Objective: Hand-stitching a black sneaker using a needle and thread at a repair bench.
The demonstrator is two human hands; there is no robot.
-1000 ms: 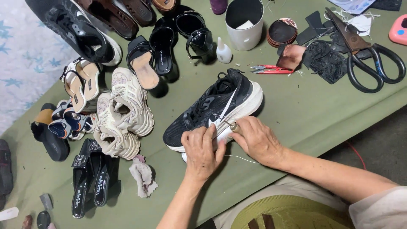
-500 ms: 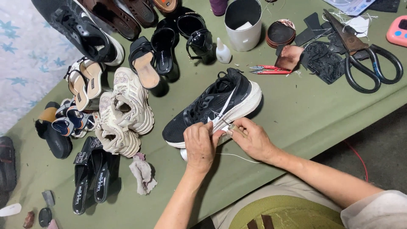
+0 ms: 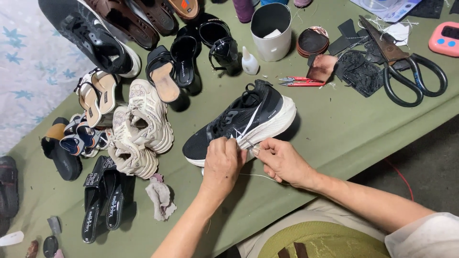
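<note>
Lying on its side on the green table [image 3: 334, 138], the black sneaker [image 3: 241, 122] with its white sole points its toe toward the cream sneakers [image 3: 141, 126]. At the sole's near edge, the left hand [image 3: 222, 165] clamps down on the sneaker, fingers curled. Just beside it, the right hand [image 3: 282, 160] pinches a needle [image 3: 249, 143], white thread [image 3: 260, 176] trailing below the sneaker.

On your green table [image 3: 344, 143]: large black scissors [image 3: 411, 79], red snips [image 3: 299, 82], white cup [image 3: 271, 31], small glue bottle [image 3: 249, 62], pink timer [image 3: 444, 39], beige sneakers [image 3: 141, 126], black heeled sandals [image 3: 174, 71], grey rag [image 3: 160, 198].
</note>
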